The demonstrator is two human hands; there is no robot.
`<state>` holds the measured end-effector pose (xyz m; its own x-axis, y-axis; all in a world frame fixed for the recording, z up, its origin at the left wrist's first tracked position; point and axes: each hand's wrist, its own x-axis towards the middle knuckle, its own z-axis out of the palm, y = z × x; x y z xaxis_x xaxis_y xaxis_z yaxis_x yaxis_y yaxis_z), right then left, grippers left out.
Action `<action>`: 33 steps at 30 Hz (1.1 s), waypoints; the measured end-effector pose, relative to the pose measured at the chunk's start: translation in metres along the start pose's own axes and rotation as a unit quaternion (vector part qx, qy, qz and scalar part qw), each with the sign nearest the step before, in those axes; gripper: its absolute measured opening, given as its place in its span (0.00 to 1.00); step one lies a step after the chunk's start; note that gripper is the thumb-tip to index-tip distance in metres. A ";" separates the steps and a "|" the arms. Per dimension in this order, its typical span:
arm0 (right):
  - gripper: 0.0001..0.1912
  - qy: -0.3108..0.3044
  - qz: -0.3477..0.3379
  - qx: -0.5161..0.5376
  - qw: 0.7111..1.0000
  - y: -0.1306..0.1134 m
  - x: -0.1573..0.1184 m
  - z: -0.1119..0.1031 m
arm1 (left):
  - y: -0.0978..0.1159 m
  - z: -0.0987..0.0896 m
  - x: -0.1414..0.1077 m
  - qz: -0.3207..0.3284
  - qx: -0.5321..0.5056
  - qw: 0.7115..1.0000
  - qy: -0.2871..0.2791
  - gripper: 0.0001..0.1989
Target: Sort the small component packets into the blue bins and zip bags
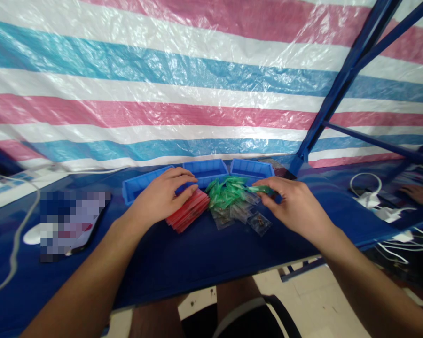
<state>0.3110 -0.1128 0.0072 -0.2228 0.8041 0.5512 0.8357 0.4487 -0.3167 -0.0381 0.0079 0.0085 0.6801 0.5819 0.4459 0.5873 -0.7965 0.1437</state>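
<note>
My left hand (164, 195) reaches over the top of a slanted stack of flat red packets (188, 213). Its fingers are stretched out, with a gap between them and the thumb; whether they touch the stack I cannot tell. Between thumb and fingertips, my right hand (292, 202) pinches a small green plastic packet (261, 189). Left of that hand lies a loose heap of green packets (227, 192), with clear plastic packets (229, 213) at its front. One clear packet (259, 224) with small bits inside lies apart, just below the right hand.
Three blue bins, a left (132, 191), a middle (206, 168) and a right one (254, 168), stand behind the packets. A phone (77, 225) and a white cable (16, 249) lie at left. Cables and white plugs (391, 213) are at right, near another person's hand (418, 193).
</note>
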 end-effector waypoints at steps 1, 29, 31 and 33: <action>0.13 0.006 -0.008 0.000 1.000 -0.003 0.005 0.001 | 0.000 0.000 0.000 0.000 0.000 1.000 0.000 0.21; 0.34 -0.165 -0.158 -0.052 0.972 -0.021 0.037 0.042 | 0.013 -0.016 0.002 0.038 -0.013 0.999 -0.037 0.19; 0.39 -0.171 -0.159 -0.052 0.971 -0.022 0.038 0.039 | 0.015 -0.016 0.002 0.020 -0.026 0.998 -0.047 0.21; 0.48 -0.183 -0.164 -0.040 0.969 -0.022 0.043 0.032 | 0.017 -0.016 0.001 0.007 -0.043 0.998 -0.052 0.21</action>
<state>0.2670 -0.0750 0.0129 -0.6336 0.7141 0.2977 0.7228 0.6835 -0.1014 -0.0343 -0.0072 0.0254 0.7316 0.5817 0.3556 0.5414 -0.8127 0.2156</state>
